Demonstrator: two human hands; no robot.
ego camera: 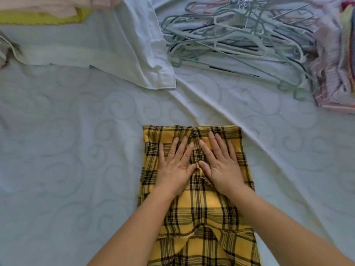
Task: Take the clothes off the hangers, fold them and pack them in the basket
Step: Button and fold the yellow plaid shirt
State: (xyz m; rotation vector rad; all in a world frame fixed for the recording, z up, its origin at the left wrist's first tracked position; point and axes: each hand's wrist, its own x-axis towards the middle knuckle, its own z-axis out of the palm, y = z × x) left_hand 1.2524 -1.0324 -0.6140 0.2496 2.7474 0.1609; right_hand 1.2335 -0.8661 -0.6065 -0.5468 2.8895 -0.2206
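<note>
A yellow and black plaid garment [199, 212] lies folded into a long strip on the pale bed sheet [76, 150], running from the bottom edge up to the middle. My left hand [175, 166] and my right hand [221, 164] press flat on its upper part, side by side, fingers straight and spread. A pile of empty pale hangers [236, 41] lies at the top right. No basket is in view.
A white garment [119, 52] is spread at the top centre, its corner reaching toward the hangers. Yellow-green and pink fabric [44, 14] lies at the top left. A stack of pink and striped clothes [334, 70] sits at the right edge.
</note>
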